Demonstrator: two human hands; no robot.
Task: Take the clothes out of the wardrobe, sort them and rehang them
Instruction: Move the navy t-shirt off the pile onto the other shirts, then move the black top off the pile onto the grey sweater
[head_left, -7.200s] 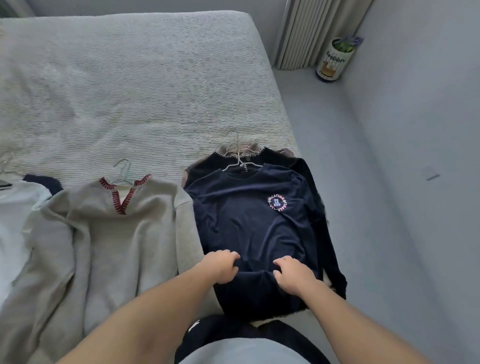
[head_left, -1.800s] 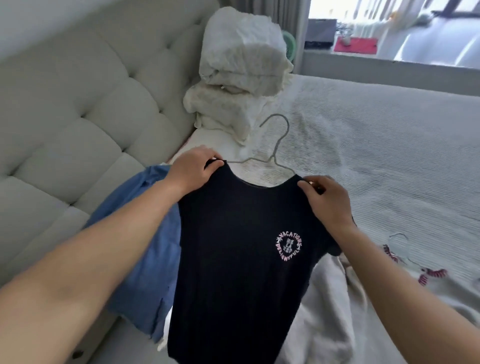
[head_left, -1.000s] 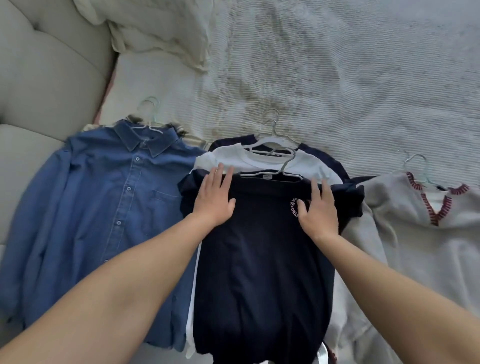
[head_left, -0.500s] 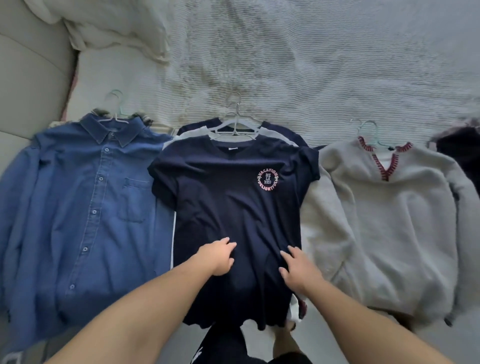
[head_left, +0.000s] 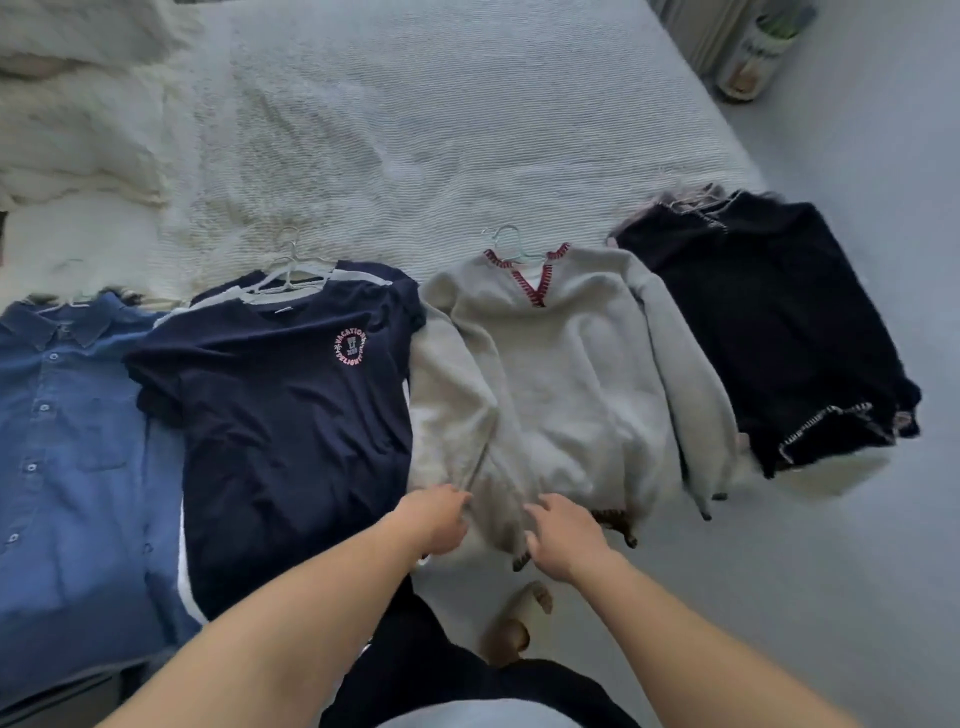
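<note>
Far out to the left of the hands lies the blue denim button-up shirt (head_left: 67, 441) on its hanger, and next to it, just left of the left hand (head_left: 434, 525), the navy short-sleeved T-shirt with a pink round logo (head_left: 291, 426) tops a small stack of hangered tops on the white ribbed bedspread (head_left: 467, 130). The left hand looks curled at the cuff of the pale grey knitted sweater with red-stitched V-neck (head_left: 561, 384); whether it pinches the fabric I cannot tell. The right hand (head_left: 563, 535) reaches the sweater's hem, fingers loosely bent, grip equally unclear. A tug at the hem alone might slide the sweater off its thin wire hanger (head_left: 511, 244). Further right of the right hand, the dark navy top with pale stitched edging (head_left: 769, 322) overhangs the bed's corner and could slip to the floor if the bedspread is dragged.
</note>
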